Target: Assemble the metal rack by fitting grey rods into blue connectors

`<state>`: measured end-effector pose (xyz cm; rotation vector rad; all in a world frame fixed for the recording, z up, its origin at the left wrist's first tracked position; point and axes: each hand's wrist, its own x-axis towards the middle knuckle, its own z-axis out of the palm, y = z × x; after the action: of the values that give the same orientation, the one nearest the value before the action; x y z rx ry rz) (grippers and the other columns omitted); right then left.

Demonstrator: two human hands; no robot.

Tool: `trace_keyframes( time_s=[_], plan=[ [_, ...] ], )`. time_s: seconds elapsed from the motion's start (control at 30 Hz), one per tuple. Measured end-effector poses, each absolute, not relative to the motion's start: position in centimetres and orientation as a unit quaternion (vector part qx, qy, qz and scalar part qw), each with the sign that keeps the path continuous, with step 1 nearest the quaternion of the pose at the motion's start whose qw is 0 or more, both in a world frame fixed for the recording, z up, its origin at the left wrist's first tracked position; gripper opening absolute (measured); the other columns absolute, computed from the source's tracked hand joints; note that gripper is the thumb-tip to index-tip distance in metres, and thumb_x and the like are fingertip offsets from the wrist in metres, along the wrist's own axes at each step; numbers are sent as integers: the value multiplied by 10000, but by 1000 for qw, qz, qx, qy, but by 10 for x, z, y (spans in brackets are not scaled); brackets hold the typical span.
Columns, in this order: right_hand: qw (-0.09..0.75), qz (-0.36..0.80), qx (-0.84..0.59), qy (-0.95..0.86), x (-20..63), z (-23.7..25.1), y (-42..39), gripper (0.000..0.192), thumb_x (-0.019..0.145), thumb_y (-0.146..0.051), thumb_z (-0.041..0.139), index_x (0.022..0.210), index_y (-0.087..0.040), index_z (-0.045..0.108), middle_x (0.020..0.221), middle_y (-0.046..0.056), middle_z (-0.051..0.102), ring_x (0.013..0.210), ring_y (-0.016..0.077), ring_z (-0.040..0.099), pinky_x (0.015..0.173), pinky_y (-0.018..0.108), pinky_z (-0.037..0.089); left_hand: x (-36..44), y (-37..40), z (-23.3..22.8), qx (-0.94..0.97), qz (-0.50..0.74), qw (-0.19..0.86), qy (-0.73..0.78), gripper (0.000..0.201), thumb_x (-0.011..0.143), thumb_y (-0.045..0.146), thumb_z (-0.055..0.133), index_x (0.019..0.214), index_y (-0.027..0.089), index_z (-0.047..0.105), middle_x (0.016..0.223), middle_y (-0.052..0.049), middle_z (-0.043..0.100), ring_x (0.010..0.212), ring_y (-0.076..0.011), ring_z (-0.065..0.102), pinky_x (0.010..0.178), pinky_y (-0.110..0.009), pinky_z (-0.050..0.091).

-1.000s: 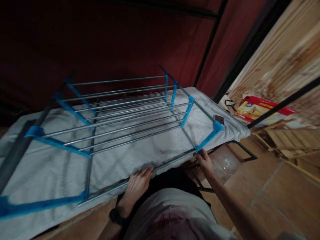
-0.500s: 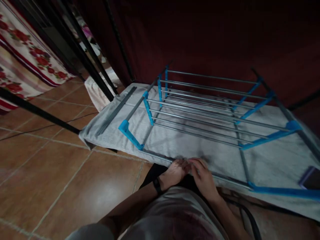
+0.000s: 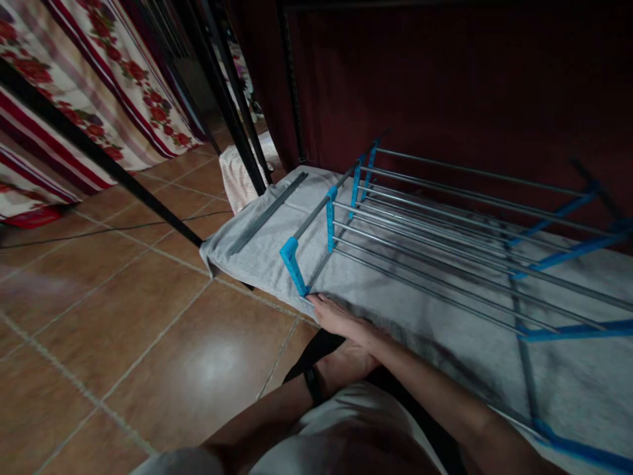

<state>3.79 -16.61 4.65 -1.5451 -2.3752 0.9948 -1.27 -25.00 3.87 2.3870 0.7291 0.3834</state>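
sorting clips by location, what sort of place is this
Most likely a room in someone's home: flowered fabric hangs at the left, the floor is laid with brown tiles, and a metal rack with blue joints sits in front of the person.

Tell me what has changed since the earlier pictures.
The right hand has moved left along the front of the rack, from the right corner to the blue corner piece at the left end. The left hand now lies beneath the right forearm, partly hidden; whether it grips anything cannot be told. The view has swung left. The rack and loose rods rest on the gray cloth as before.
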Motion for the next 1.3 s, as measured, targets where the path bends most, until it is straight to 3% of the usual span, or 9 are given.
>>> trace_keyframes(
  time_s=[0.07,0.13,0.2,0.3,0.43,0.57,0.73,1.3],
  plan=[
    [78,321,-510,-794,36,42,-167,494,974,-173,364,1464,-188,418,1376,140,589,1225,222,593,997,335,456,-45,-249,43,898,119,361,221,459,984,190,396,1359,359,601,1385,-13,628,1340,-223,542,1156,-374,421],
    [77,322,-515,-791,36,41,-168,484,1003,-252,356,1479,-176,398,1316,142,638,1176,235,629,965,336,473,-82,-246,39,874,120,382,275,445,987,220,381,1346,335,618,1348,-50,650,1304,-251,565,1144,-434,425],
    [64,328,-519,-787,36,42,-169,499,1027,-327,329,1500,-176,371,1225,137,693,1102,250,671,920,347,491,-117,-239,30,846,206,332,363,368,968,251,410,1193,266,700,1169,-95,718,1110,-269,652,1015,-466,509],
    [50,339,-515,-786,39,42,-168,520,1034,-330,316,1542,-218,315,1198,113,715,1078,246,687,906,349,493,-150,-217,20,719,370,264,525,283,964,317,438,1047,204,683,995,-88,705,950,-222,660,875,-390,550],
    [73,361,-509,-778,44,39,-166,530,1018,-296,358,1546,-260,320,1273,88,689,1133,223,665,936,333,486,-150,-174,19,666,399,302,553,411,895,383,586,1256,187,586,1213,-105,670,1076,-222,648,971,-388,520],
    [78,379,-514,-765,45,37,-163,513,1016,-311,377,1528,-270,363,1247,79,701,1109,218,671,929,334,494,-137,-151,9,657,385,373,530,344,900,358,554,1183,181,638,1211,-107,695,1127,-230,650,1034,-411,492],
    [89,391,-517,-756,46,36,-162,506,1016,-328,386,1522,-322,376,1278,50,685,1124,205,660,947,326,487,-137,-152,-7,627,405,404,529,418,872,321,570,1262,179,621,1263,-106,693,1187,-245,642,1057,-426,486],
    [59,354,-538,-763,44,40,-163,503,1019,-309,372,1521,-327,373,1135,51,734,1026,215,692,876,323,496,-136,-149,-3,606,418,379,561,330,839,292,589,1119,190,730,1214,-65,730,1151,-266,674,1075,-469,485]
  ],
)
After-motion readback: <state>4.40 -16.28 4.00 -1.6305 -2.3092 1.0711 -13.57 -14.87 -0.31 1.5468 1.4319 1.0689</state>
